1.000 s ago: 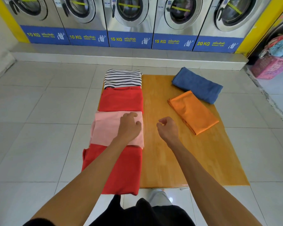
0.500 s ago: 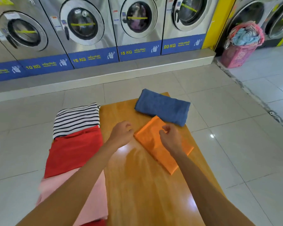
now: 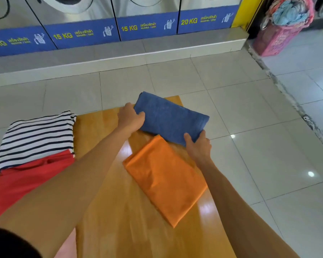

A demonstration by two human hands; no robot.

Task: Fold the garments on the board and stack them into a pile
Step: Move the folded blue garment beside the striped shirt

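Gripping blue towel (image 3: pixel 171 117) at both ends, left hand (image 3: pixel 130 118), right hand (image 3: pixel 199 146)

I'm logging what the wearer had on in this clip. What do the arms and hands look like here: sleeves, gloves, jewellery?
Both forearms are bare from elbow to fingertips, no sleeves in view. The left hand and right hand wear no gloves, and no rings, watch or bracelets show. A dark, blurry patch at the lower left corner may be clothing, but that cannot be told.

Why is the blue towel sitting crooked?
The blue towel lies slanted at the board's far corner, part of it hanging over the floor. The left hand and right hand grip its two ends. The orange cloth is slanted too.
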